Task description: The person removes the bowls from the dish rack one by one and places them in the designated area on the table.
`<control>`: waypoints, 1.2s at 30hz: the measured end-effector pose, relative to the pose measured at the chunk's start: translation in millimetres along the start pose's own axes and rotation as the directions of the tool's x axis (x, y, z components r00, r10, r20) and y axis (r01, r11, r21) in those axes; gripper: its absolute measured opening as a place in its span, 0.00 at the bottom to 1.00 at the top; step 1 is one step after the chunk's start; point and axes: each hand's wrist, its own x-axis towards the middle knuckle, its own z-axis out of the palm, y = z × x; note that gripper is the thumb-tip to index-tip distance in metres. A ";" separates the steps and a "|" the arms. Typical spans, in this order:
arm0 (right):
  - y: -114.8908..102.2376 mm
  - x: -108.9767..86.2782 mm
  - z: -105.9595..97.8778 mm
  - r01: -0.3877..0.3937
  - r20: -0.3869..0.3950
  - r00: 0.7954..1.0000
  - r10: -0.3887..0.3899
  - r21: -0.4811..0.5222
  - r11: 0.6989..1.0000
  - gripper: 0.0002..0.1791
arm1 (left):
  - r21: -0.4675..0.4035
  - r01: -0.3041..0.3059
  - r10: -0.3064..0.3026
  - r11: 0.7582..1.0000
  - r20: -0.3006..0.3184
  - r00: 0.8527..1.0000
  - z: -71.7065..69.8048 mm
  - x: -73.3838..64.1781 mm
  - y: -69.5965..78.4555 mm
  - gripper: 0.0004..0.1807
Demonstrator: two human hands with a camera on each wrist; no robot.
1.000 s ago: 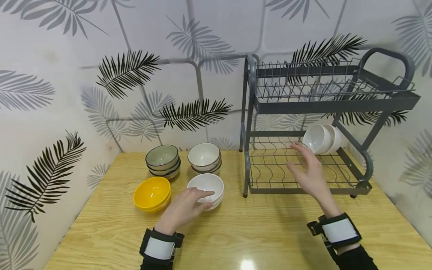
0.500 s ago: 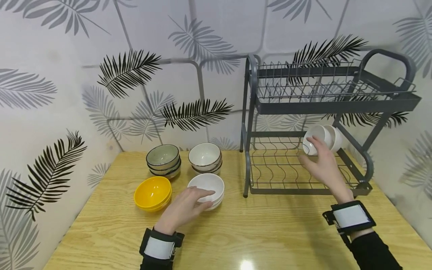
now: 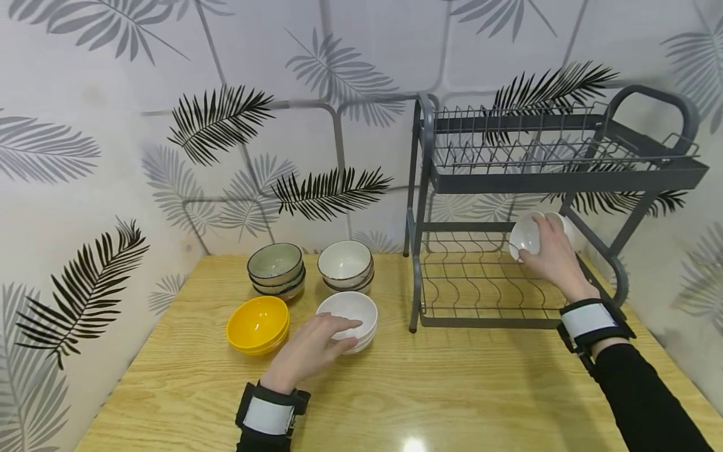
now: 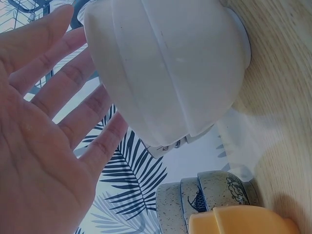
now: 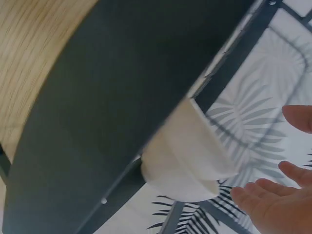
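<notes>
My left hand (image 3: 307, 351) is beside a nested stack of white bowls (image 3: 358, 307), its fingertips overlapping the near rim in the head view. Its fingers look extended and loose against the stack (image 4: 165, 68) in the left wrist view; whether they touch is unclear. My right hand (image 3: 553, 257) is at two white bowls (image 3: 524, 237) standing on edge on the rack's lower tier. Thumb and fingers are spread across the front bowl's mouth. The right wrist view shows these bowls (image 5: 187, 151) with the fingers (image 5: 263, 195) near the rim, not wrapped round it.
The dark two-tier dish rack (image 3: 565, 182) stands on the right of the wooden table (image 3: 395, 383). Left of it are yellow bowls (image 3: 257, 323), grey-green bowls (image 3: 275, 263) and brown-rimmed white bowls (image 3: 344, 262). The rack's upper tier overhangs the right hand.
My right hand has moved right and upward, from left of the racked bowls to the front one. The left hand has stayed at the white stack.
</notes>
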 end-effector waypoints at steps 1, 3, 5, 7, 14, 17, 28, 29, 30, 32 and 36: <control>2.1 2.4 1.2 -0.004 0.013 1.000 0.004 -0.006 1.000 0.41 | 0.000 0.002 -0.002 1.000 0.001 1.000 -0.3 -0.1 -0.5 0.18; 5.9 7.1 3.5 -0.006 0.037 0.999 0.007 -0.014 1.000 0.42 | 0.001 0.002 -0.002 1.000 0.003 1.000 -0.9 -0.2 -1.1 0.18; 9.1 11.9 5.6 -0.005 0.068 0.998 0.007 -0.020 1.000 0.44 | 0.004 0.003 -0.003 1.000 0.003 1.000 -1.7 -0.2 -1.7 0.18; 11.6 16.8 7.3 0.001 0.096 0.995 0.002 -0.027 1.000 0.46 | 0.004 0.003 -0.003 1.000 0.001 1.000 -2.6 0.0 -2.2 0.18; 20.6 33.9 14.2 0.031 0.188 0.982 -0.001 -0.155 0.987 0.51 | 0.011 -0.010 0.010 1.000 -0.004 1.000 -4.1 0.7 -1.7 0.18; 23.0 40.2 17.3 0.067 0.214 0.977 -0.013 -0.248 0.966 0.52 | 0.026 -0.001 0.001 1.000 0.006 1.000 -4.4 -0.1 -0.8 0.18; 32.3 52.0 29.4 0.106 0.247 0.969 -0.002 -0.410 0.906 0.54 | 0.047 -0.016 0.016 0.999 0.009 1.000 -2.1 -1.7 -0.1 0.17; 33.0 52.0 30.4 0.116 0.246 0.969 -0.009 -0.424 0.898 0.53 | 0.046 -0.016 0.015 0.999 0.010 1.000 -2.2 -2.0 0.0 0.17; 33.9 51.9 31.4 0.123 0.242 0.970 -0.016 -0.435 0.892 0.54 | 0.045 -0.016 0.015 0.999 0.012 1.000 -2.5 -2.2 0.3 0.17; 36.6 51.6 32.9 0.140 0.240 0.970 -0.029 -0.462 0.876 0.54 | 0.042 -0.014 0.013 0.999 0.019 1.000 -2.8 -2.4 0.4 0.17; 38.1 52.8 36.1 0.162 0.226 0.972 -0.057 -0.478 0.864 0.53 | 0.043 -0.003 0.002 0.999 0.023 1.000 -4.7 -2.7 -0.4 0.17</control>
